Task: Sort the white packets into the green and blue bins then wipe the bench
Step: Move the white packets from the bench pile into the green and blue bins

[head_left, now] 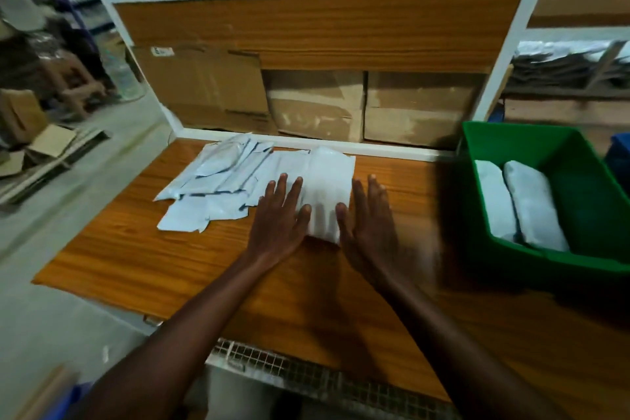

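A thick white packet lies on the wooden bench near its back edge. My left hand lies flat along the packet's left side, fingers spread, thumb touching it. My right hand is flat against its right side, thumb on the packet. Several thin white packets lie in a loose pile to the left. The green bin stands on the right of the bench with two white packets in it. A sliver of the blue bin shows behind it at the right edge.
Cardboard boxes fill the shelf behind the bench under a wooden panel. A white shelf post rises behind the green bin. Flattened cardboard lies on the floor to the left. A wire mesh hangs under the bench's front edge.
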{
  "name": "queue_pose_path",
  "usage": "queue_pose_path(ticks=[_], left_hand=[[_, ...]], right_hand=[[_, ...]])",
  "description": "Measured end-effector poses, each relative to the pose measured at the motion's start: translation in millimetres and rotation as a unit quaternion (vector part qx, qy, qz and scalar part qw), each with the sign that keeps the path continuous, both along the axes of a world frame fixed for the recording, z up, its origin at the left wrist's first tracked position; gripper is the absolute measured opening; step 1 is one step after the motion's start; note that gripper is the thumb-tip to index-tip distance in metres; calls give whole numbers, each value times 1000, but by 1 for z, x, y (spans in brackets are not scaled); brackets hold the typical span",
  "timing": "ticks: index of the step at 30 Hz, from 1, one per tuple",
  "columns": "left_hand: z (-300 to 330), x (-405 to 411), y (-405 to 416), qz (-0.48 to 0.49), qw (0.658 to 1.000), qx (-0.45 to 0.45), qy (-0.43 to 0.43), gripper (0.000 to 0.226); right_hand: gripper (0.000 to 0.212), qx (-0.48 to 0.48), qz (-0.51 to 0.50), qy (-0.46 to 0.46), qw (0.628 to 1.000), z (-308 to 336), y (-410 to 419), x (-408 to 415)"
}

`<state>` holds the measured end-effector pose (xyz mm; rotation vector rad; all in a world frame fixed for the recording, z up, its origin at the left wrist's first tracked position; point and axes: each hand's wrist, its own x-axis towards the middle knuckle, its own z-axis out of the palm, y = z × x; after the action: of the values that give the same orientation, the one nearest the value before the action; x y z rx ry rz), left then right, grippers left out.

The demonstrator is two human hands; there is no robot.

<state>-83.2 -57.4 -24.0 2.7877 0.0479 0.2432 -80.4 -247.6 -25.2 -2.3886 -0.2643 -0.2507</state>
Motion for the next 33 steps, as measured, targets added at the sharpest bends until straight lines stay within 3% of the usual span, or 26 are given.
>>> queue_pose_path(ticks=[6, 10, 13, 19, 24, 33], left_hand=[[-22, 92, 48, -24, 999, -15, 28, 60], [-32, 119, 54, -55, 997, -34, 34, 80], [-48, 122, 60, -73, 996, -14, 42, 80], [-62, 127, 61, -92, 995, -13, 33, 69], [-57, 124, 63, -106, 991, -74, -33, 62], [-13, 66, 0, -233, 948, -180, -124, 51]], right_hand=[[60, -37, -49, 54, 997, -29, 71, 81], [58, -63, -68, 95, 991, -44, 94, 111], [61, -95, -87, 127, 984, -59, 100, 116], [56, -57, -112, 95, 988, -80, 99, 113], [54, -44, -143, 39, 988, -64, 94, 102], [51, -1, -242, -57, 968, -19, 36, -5]])
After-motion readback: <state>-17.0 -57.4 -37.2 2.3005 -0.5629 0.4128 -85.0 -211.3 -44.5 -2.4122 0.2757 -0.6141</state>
